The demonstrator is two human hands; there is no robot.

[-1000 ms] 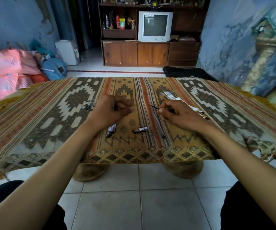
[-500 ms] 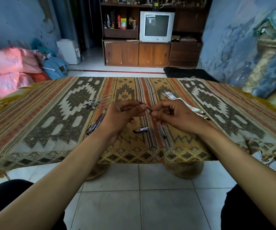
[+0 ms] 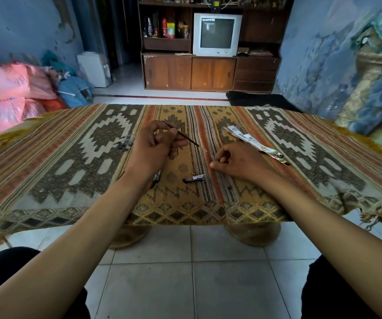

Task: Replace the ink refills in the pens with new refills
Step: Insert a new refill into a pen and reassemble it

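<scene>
My left hand (image 3: 156, 149) pinches a thin dark ink refill (image 3: 186, 137) that slants down to the right, its pale tip hanging just above the cloth. My right hand (image 3: 239, 161) rests on the table with its fingertips closed on the upper end of a clear pen barrel (image 3: 223, 178), which lies along the cloth's stripes. A short black pen part with a white label (image 3: 194, 178) lies between my wrists. Another dark pen piece (image 3: 156, 177) pokes out from under my left wrist.
The low table is covered by a patterned woven cloth (image 3: 70, 157). An opened refill packet (image 3: 254, 143) lies beyond my right hand. Small dark bits (image 3: 123, 145) sit left of my left hand. My knees flank the tiled floor below the table edge.
The refill passed from my right hand to my left, which now holds it alone. My right hand dropped to the clear barrel on the cloth.
</scene>
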